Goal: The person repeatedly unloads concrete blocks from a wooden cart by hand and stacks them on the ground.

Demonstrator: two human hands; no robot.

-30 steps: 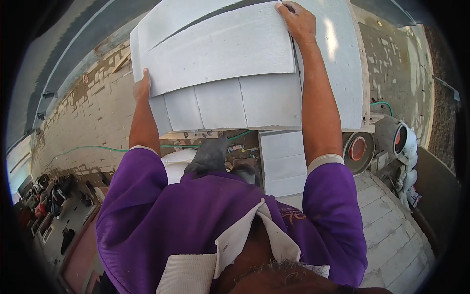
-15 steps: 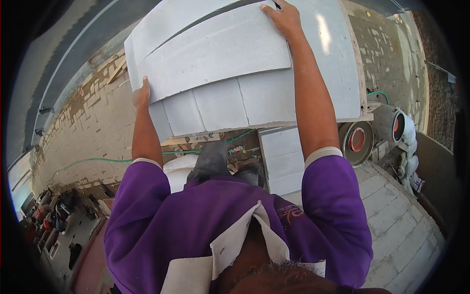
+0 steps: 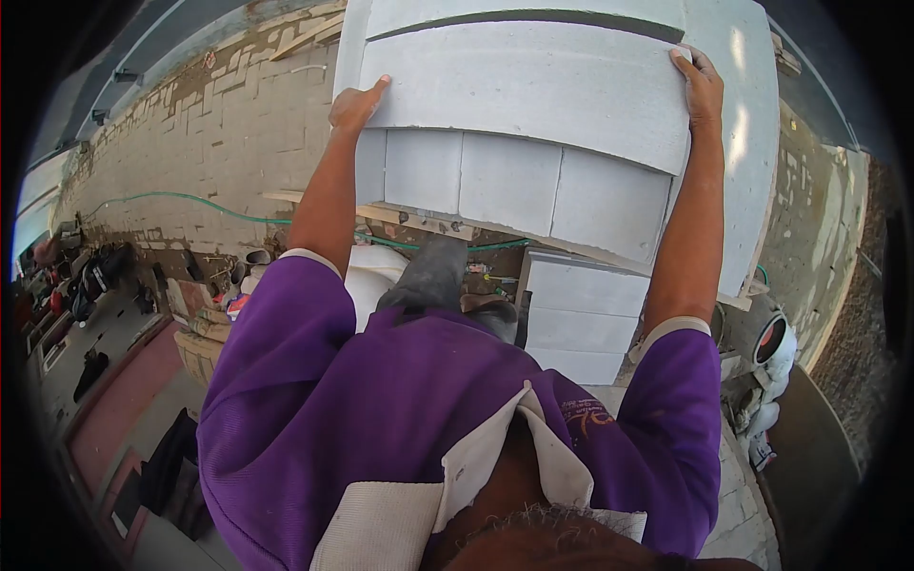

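Clamped onto slab [image 3: 524,81] over blocks [image 3: 505,176], with left hand [image 3: 354,108] and right hand [image 3: 703,88] at opposite ends; best handled level, squeezing evenly.

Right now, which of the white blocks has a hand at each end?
The long block between the dark gap and the row of squarish blocks. It alone has the left hand at one end and the right hand at the other.

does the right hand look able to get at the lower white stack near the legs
Probably not now: the right hand grips one end of the long white block. Much of the lower white stack looks uncovered, though.
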